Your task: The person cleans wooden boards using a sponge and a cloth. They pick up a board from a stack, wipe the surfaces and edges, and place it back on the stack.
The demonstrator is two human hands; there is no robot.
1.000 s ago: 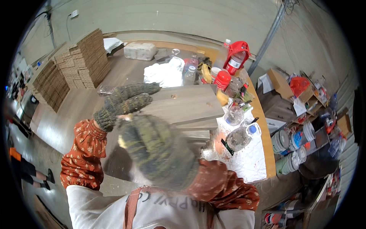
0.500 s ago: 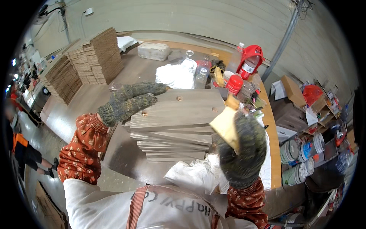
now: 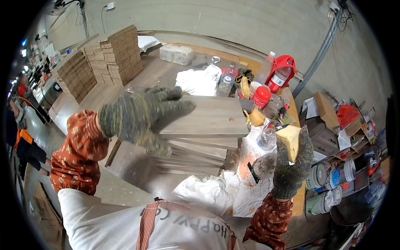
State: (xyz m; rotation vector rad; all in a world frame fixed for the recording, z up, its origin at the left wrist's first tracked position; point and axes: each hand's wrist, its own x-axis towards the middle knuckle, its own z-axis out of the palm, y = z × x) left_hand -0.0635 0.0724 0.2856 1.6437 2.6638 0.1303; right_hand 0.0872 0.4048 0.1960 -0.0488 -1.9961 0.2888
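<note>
A fanned stack of grey-brown wood-grain boards [image 3: 189, 160] lies before me, its top board [image 3: 208, 116] showing a small drilled hole near the right end. Over the left end of that board is my left hand [image 3: 135, 118], in a dark knitted glove, with fingers spread and thumb toward the near edge. Motion smears it, and whether it touches the board I cannot tell. To the right of the stack, my gloved right hand [image 3: 293, 166] grips a pale yellow sponge [image 3: 290, 141] between thumb and fingers, raised beside the white cloth [image 3: 246, 183].
Tall stacks of brown boards [image 3: 112, 58] stand at the far left. Behind the work are a wrapped white block [image 3: 176, 54], white rags [image 3: 199, 80], bottles and a red-capped container [image 3: 261, 96]. Buckets [image 3: 316, 177] and a cluttered shelf are at right. Another person [image 3: 29, 146] is at far left.
My right hand has moved right, off the boards, with the sponge. My left hand has shifted nearer over the top board and its fingers have spread.
</note>
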